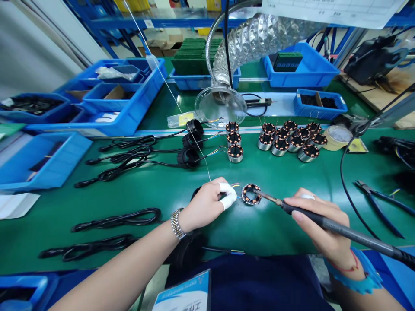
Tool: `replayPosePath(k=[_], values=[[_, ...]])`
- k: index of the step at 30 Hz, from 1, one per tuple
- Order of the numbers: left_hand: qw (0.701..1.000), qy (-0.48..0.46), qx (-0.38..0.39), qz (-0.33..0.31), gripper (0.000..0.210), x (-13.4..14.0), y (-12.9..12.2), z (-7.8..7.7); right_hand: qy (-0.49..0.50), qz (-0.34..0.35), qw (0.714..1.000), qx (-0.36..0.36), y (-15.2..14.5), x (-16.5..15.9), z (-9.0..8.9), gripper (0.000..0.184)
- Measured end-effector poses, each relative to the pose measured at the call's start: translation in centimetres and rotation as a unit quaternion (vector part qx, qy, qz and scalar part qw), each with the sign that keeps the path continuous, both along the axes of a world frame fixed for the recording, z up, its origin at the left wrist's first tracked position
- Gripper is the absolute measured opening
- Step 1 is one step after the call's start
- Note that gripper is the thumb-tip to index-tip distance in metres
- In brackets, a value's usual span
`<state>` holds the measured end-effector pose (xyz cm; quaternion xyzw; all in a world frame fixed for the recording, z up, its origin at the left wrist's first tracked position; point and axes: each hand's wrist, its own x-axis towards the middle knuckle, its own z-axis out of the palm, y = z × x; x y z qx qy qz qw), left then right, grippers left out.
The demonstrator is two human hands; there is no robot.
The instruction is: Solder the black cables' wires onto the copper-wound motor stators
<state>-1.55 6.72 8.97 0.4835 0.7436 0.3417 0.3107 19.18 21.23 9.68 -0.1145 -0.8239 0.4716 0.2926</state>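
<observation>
My right hand (320,220) grips a soldering iron (337,226) like a pen. Its tip reaches the right inner edge of a motor stator (251,194), a ring with copper windings lying on the green mat. Just left of that ring, my left hand (214,198), with white finger cots on its fingertips, pinches thin wires (236,185) leading toward the stator. A strand of solder wire (191,134) runs down from the upper left to this hand; its end is hidden there. Part of a black cap shows behind my left hand.
Several finished-looking stators (280,144) stand at the back right. Three black corded caps (188,157) lie at the back left. A fume funnel (220,106) hangs over the middle. Blue-handled cutters (379,203) lie right; coiled black cables (116,219) lie left. Blue bins (129,110) line the back.
</observation>
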Motion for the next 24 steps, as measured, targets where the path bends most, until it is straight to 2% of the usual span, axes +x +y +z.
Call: replayPosePath(k=[4, 8, 11, 14, 17, 20, 22, 24], values=[[1.000, 0.001, -0.001, -0.007, 0.017, 0.0, 0.1, 0.1, 0.003, -0.053, 0.998, 0.037, 0.8, 0.9, 0.4, 0.029], [1.000, -0.003, -0.009, -0.007, 0.018, 0.2, 0.2, 0.2, -0.010, -0.172, 0.978, 0.119, 3.1, 2.5, 1.2, 0.023], [1.000, 0.002, -0.011, -0.014, 0.020, 0.2, 0.2, 0.4, -0.039, -0.291, 0.931, 0.216, 6.4, 3.7, 1.1, 0.019], [1.000, 0.003, -0.012, -0.015, 0.021, 0.4, 0.2, 0.7, -0.072, -0.372, 0.875, 0.301, 10.7, 4.2, -0.1, 0.022], [1.000, 0.010, -0.013, -0.011, 0.021, 0.5, 0.1, 0.8, -0.084, -0.407, 0.847, 0.331, 15.5, 4.4, -2.2, 0.030], [1.000, 0.008, 0.003, -0.007, 0.020, 0.5, 0.0, 0.7, -0.128, -0.401, 0.847, 0.325, 19.3, 4.4, -3.9, 0.035], [0.999, -0.016, 0.031, 0.019, 0.018, 0.3, -0.2, 0.7, -0.154, -0.388, 0.857, 0.302, 20.1, 4.0, -4.2, 0.034], [0.991, -0.073, 0.077, 0.084, 0.018, -0.2, -0.5, 0.8, -0.138, -0.387, 0.868, 0.280, 18.8, 3.2, -3.7, 0.033]])
